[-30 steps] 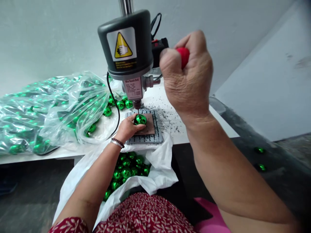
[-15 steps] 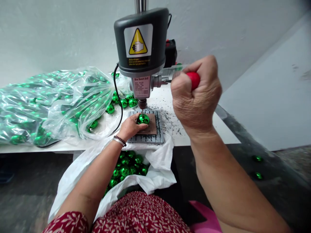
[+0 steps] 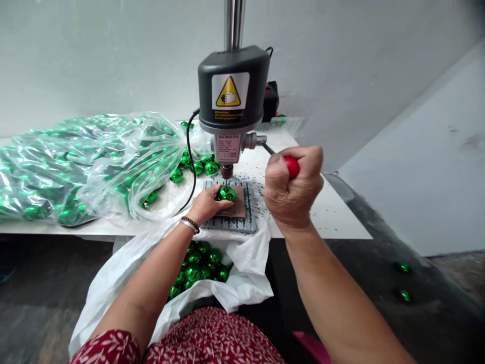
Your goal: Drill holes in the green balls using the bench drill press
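Observation:
My left hand [image 3: 206,205] pinches a shiny green ball [image 3: 226,193] between thumb and fingers. The ball rests on a brown board [image 3: 238,203] over the grey slotted base [image 3: 248,222] of a mini bench drill [image 3: 233,91]. Right above the ball is the drill chuck [image 3: 227,172] with its thin bit; whether the tip is inside the ball I cannot tell. My right hand [image 3: 293,192] is closed round the red knob [image 3: 291,167] of the drill's feed lever, to the right of the drill head.
A clear plastic bag [image 3: 94,167] full of green balls lies on the white table [image 3: 333,217] at left, with loose balls [image 3: 197,167] beside it. Dark shavings surround the base. Below the table edge, a white sack [image 3: 246,288] holds more balls. Two balls [image 3: 404,296] lie on the floor at right.
My right hand has swung the red knob down and slightly towards the drill. My left hand still holds the green ball on the board. The camera view has tilted up a little.

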`<state>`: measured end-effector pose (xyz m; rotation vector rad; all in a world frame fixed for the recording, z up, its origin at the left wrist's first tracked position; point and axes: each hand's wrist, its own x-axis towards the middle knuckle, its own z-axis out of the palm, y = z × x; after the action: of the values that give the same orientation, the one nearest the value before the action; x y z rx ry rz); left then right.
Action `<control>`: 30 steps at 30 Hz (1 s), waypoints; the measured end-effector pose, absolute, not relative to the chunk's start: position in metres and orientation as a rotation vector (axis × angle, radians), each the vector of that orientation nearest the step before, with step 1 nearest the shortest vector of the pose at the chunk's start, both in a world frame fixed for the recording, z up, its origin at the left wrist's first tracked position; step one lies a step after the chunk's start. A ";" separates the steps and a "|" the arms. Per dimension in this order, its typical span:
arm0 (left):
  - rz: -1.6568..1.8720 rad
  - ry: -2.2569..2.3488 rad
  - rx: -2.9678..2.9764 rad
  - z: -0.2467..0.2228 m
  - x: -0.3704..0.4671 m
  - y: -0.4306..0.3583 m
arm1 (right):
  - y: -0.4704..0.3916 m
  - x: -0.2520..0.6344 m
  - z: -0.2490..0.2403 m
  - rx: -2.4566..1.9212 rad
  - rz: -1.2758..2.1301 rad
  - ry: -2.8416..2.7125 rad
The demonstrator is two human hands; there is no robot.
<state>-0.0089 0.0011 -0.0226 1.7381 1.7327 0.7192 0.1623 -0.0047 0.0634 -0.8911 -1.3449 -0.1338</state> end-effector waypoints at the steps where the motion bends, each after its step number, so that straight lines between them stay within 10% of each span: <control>1: 0.713 1.749 1.737 -0.022 -0.009 0.001 | -0.005 0.162 0.062 -0.895 -0.129 -1.342; 30: 0.495 1.539 1.924 0.015 -0.102 -0.103 | 0.019 0.156 0.131 -1.151 0.176 -1.240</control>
<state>-0.1025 -0.1031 0.0146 1.9244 1.5395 0.4947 0.1559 0.0185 0.1314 -1.1509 -1.2404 0.1764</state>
